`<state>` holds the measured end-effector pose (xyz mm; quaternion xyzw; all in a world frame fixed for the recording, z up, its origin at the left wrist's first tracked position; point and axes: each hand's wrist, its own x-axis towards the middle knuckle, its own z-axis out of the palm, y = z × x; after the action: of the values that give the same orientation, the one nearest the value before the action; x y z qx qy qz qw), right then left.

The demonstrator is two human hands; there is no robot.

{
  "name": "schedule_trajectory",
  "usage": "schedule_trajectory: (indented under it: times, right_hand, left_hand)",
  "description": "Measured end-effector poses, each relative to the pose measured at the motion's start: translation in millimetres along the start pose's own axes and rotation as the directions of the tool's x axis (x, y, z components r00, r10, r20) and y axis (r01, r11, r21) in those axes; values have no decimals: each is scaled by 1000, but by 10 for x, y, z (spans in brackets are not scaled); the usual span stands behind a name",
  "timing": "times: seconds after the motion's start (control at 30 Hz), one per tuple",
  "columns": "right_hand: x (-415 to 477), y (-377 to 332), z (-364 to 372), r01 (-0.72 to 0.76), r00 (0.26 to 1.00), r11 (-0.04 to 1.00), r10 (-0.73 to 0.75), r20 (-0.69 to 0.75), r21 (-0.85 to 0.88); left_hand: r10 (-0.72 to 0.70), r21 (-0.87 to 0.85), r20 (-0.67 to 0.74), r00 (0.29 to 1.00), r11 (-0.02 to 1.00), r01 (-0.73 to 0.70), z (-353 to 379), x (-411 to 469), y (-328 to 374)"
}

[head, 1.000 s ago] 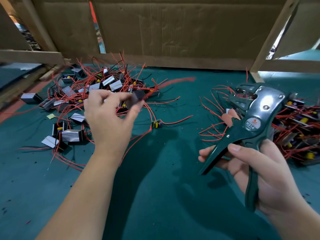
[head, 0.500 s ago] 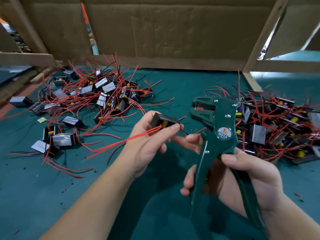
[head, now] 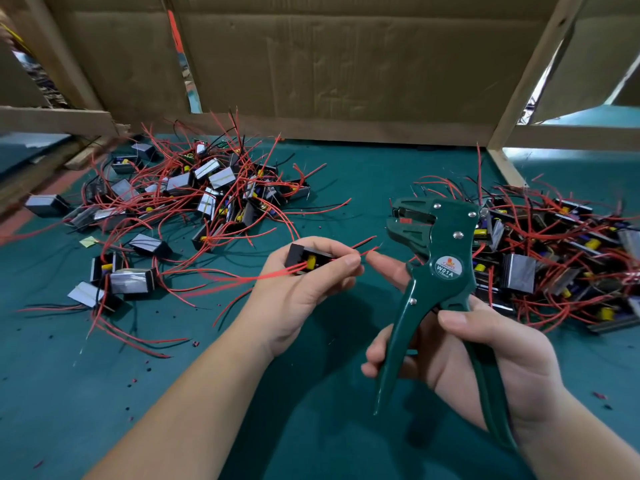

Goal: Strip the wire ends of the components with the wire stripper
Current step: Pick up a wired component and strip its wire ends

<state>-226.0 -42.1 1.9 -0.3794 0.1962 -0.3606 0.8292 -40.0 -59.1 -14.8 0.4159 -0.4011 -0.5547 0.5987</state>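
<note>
The left hand [head: 298, 289], just below the middle of the view, pinches a small black component [head: 298, 258] with a yellow part between thumb and curled fingers. Its long red leads [head: 221, 279] trail off toward 9 o'clock, while its short wire ends [head: 367, 245] poke out toward 3 o'clock, free in the air. At 4 o'clock the right hand [head: 485, 358] grips the dark green wire stripper [head: 440, 268], thumb over one handle and curled fingers round the other. The handles stand spread apart. The tool stands nearly upright with its head toward 11 o'clock from the hand, and its jaws sit above and to the right of the wire ends, not touching them. The right index finger [head: 384, 268] reaches out straight toward 9 o'clock, and its tip comes just beside the wire ends. On the green mat [head: 173, 393] a tangled pile of components [head: 194, 202] with red and black wires lies at 10 o'clock, and a second pile [head: 561, 258] lies at 3 o'clock behind the stripper. Small bits of insulation [head: 195, 343] dot the mat at 8 o'clock. A cardboard wall [head: 329, 64] closes off 12 o'clock, with a wooden post [head: 530, 74] leaning at 2 o'clock.
</note>
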Motion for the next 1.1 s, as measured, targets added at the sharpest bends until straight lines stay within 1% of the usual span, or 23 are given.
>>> schedule_trajectory:
  times: [0.03, 0.07, 0.1, 0.2, 0.27, 0.37, 0.53, 0.6, 0.63, 0.67, 0.7, 0.73, 0.77, 0.8, 0.83, 0.9, 0.93, 0.97, 1.1]
  right_hand:
    - [13, 6, -1, 44, 999, 999, -44, -6, 26]
    - [17, -9, 19, 47, 998, 997, -49, 33, 59]
    - [26, -12, 22, 52, 998, 996, -55, 38, 75]
    - [30, -21, 37, 61, 998, 996, -60, -13, 58]
    - [41, -27, 56, 63, 997, 996, -60, -55, 55]
    - [31, -11, 45, 66, 995, 998, -65, -71, 24]
    - [17, -51, 33, 16, 1000, 999, -16, -5, 34]
    - [59, -89, 18, -47, 997, 994, 41, 60, 103]
    - [98, -117, 9, -109, 991, 980, 93, 98, 169]
    - [115, -161, 34, -169, 977, 943, 122, 175, 285]
    - [92, -206, 30, -184, 981, 915, 148, 124, 358]
    - [54, -188, 55, -166, 986, 895, 159, 51, 414]
    - [27, -176, 112, -81, 995, 928, 97, -28, 364]
    - [39, -159, 110, -7, 998, 966, 23, -58, 258]
    - [83, -95, 102, -15, 1000, 985, 17, -10, 175]
    - [46, -54, 56, 27, 999, 999, -28, -31, -21]
    - [32, -42, 40, 37, 996, 999, -40, -78, -34]
    - [18, -53, 48, 52, 994, 998, -56, -92, -42]
    - [25, -80, 22, 79, 991, 996, -84, -109, -50]
  left_hand:
    - [-5, -12, -8, 1000, 1000, 4, -4, 2, 18]
    - [-12, -25, -11, 1000, 1000, 12, -12, 4, 34]
    - [-25, -37, -14, 1000, 999, 24, -16, 2, 53]
    - [-54, -77, -24, 998, 996, 52, -17, -12, 109]
    - [-46, -87, -54, 997, 995, 41, -29, -9, 134]
    - [-27, -120, -78, 997, 993, 18, -65, 8, 184]
    - [-27, -205, -87, 996, 979, 9, -85, 27, 210]
    - [-25, -212, -93, 995, 977, 5, -73, 20, 204]
    - [-23, -208, -94, 995, 978, 3, -68, 15, 198]
    - [-20, -200, -95, 995, 980, 1, -62, 10, 191]
    - [-16, -184, -97, 995, 983, -2, -57, 4, 186]
    - [-8, -159, -106, 994, 987, -9, -56, 0, 179]
    - [6, -128, -119, 993, 992, -21, -55, -1, 170]
    - [24, -92, -132, 991, 995, -36, -60, -1, 162]
    - [42, -56, -143, 989, 997, -50, -67, -1, 160]
    - [54, 0, -146, 988, 999, -54, -86, 1, 168]
    - [47, 20, -136, 990, 999, -45, -96, 1, 175]
    - [36, 37, -124, 992, 999, -32, -104, 1, 182]
    - [22, 47, -105, 994, 999, -17, -108, -1, 180]
